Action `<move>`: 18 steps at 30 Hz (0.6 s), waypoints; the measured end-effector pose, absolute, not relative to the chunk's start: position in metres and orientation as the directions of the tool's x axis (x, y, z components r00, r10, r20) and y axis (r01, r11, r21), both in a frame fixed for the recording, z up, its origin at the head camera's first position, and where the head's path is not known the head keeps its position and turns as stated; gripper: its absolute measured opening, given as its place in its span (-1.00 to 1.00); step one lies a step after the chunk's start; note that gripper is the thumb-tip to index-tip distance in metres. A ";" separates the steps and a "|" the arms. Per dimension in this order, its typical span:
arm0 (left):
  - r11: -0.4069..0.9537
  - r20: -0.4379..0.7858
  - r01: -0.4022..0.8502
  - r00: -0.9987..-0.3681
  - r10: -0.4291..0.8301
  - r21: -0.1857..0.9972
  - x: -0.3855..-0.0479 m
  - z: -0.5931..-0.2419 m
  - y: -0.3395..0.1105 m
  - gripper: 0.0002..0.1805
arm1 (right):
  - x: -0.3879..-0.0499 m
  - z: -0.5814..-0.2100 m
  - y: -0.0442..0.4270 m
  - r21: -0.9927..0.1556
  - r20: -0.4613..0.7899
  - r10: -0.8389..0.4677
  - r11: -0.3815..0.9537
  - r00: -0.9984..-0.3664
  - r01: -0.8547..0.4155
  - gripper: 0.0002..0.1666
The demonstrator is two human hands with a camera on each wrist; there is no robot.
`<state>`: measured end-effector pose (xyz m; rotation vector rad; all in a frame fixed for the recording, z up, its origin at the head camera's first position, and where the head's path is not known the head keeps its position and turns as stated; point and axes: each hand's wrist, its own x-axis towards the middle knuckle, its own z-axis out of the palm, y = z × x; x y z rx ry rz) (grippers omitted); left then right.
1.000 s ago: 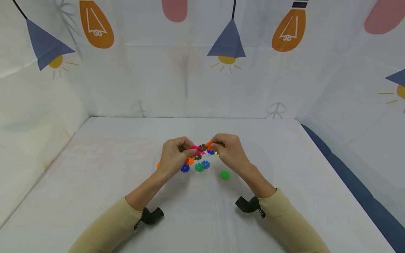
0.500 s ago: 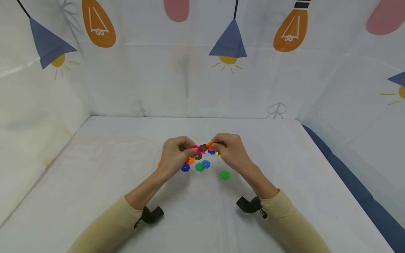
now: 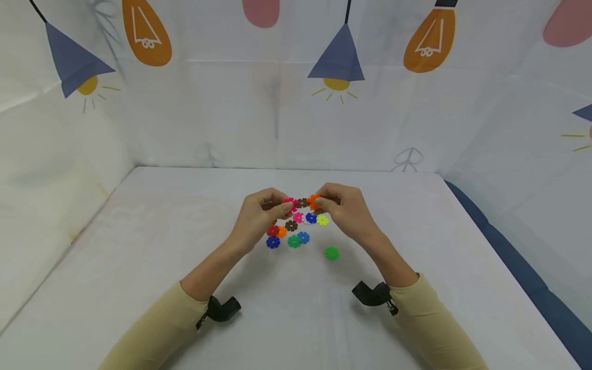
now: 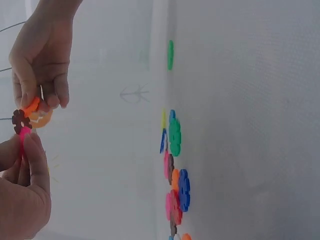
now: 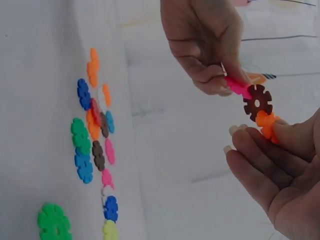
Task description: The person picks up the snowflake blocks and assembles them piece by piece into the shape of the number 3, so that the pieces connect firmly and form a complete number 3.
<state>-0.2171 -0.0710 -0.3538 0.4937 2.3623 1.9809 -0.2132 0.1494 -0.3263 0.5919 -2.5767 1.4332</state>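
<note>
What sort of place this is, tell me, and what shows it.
Probably a makeshift booth: white sheeting printed with lamps and bulbs rises behind and beside a white table where colourful notched discs lie.

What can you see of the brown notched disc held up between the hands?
The dark brown, plastic-looking disc is flat and round, with a notched, petal-like edge and a small central hole. It is held up off the white tabletop, apparently slotted between a pink plastic-looking disc pinched by the left hand and an orange plastic-looking disc pinched by the right hand.
</note>
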 end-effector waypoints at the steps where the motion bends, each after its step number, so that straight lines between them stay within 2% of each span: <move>1: 0.130 0.171 0.209 -0.952 0.252 0.969 -0.217 -0.354 -0.071 -0.84 | -0.213 -0.326 0.150 -0.806 0.288 -0.277 0.447 -0.917 -0.388 -0.89; 5: 0.118 0.155 0.189 -0.956 0.250 0.975 -0.218 -0.355 -0.070 -0.82 | -0.212 -0.325 0.152 -0.827 0.276 -0.312 0.406 -0.909 -0.390 -0.90; 13: 0.192 0.242 0.289 -0.941 0.238 0.938 -0.214 -0.355 -0.070 -0.87 | -0.209 -0.321 0.154 -0.746 0.310 -0.347 0.488 -0.885 -0.453 -0.87; 18: 0.151 0.231 0.271 -0.943 0.238 0.951 -0.214 -0.354 -0.069 -0.86 | -0.209 -0.325 0.151 -0.748 0.357 -0.327 0.461 -0.875 -0.478 -0.88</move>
